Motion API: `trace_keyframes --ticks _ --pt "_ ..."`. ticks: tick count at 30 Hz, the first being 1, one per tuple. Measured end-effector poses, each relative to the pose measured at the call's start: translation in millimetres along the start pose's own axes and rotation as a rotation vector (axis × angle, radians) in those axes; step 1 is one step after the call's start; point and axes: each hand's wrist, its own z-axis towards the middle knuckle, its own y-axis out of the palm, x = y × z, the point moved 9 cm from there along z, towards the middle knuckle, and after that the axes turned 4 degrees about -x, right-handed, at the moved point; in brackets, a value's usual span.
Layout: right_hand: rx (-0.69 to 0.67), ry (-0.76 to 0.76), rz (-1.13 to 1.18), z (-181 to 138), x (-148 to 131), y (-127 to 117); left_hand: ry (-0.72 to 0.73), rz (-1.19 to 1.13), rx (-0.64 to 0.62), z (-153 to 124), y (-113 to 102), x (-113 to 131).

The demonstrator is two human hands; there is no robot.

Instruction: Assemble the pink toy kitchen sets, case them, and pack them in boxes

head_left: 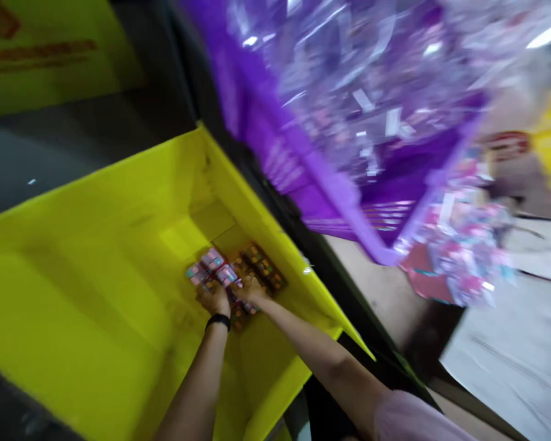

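Pink-and-blue packs (pixel 212 260), low inside the yellow bin (pixel 96 214), close to its right-hand wall, between the far corner and the near right corner. At their near edge, left hand (pixel 213 299) with a dark wristband (pixel 218 320); just beside it, right hand (pixel 251 290), next to brown-and-orange packs (pixel 264 267) by the wall. Fingers partly hidden and blurred: no telling whether closed around a pack or only touching.

Likeliest trouble, as a judgement: a pack tipping or sliding out of line, from two hands crowded into one tight patch. Possibly a scrape too, with the right forearm (pixel 321 350) over the near rim and such a deep reach.

Bin smooth, slightly glossy, apparently plastic, with straight walls; packs boxy, block-like, set close together. Past the right rim, a purple basket (pixel 284 153) with slotted sides, heaped with clear plastic bags (pixel 371 79), crinkled and glinting. Beside the basket's near corner, a pile of shiny packets (pixel 472 248), too blurred for detail.
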Motion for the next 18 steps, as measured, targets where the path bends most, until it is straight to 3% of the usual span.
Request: trace_keyframes --ticks 3,5,6,9,11,12,14,16,18 --pt "0.143 -0.296 0.138 -108.6 -34.9 -86.7 0.128 0.044 -0.022 -60.1 -14.6 66.2" --pt "0.300 -0.535 0.207 -192.4 -48.1 -151.4 0.317 0.080 -0.078 -107.9 -20.6 114.8" --pt "0.394 -0.570 0.212 -230.1 -43.9 -184.3 0.454 0.100 -0.106 -135.1 -22.3 141.8" --pt "0.828 -0.476 0.118 -323.4 -4.0 -290.1 0.861 0.129 -0.198 -220.6 -15.1 219.2" --pt "1.170 -0.344 -0.013 -369.8 29.7 -355.2 1.042 0.132 -0.299 -267.6 6.6 262.1" --pt "1.262 -0.293 -0.082 -381.6 43.6 -381.1 1.115 0.140 -0.359 -287.0 22.7 281.4" --pt "1.290 -0.202 -0.209 -382.8 67.8 -422.4 1.226 0.172 -0.473 -316.8 61.5 315.5" --pt "1.203 -0.100 -0.269 -367.8 92.9 -450.7 1.295 0.206 -0.547 -336.6 102.3 344.5" --pt "1.065 -0.068 -0.253 -349.9 114.7 -463.2 1.348 0.233 -0.573 -351.3 139.2 369.4"
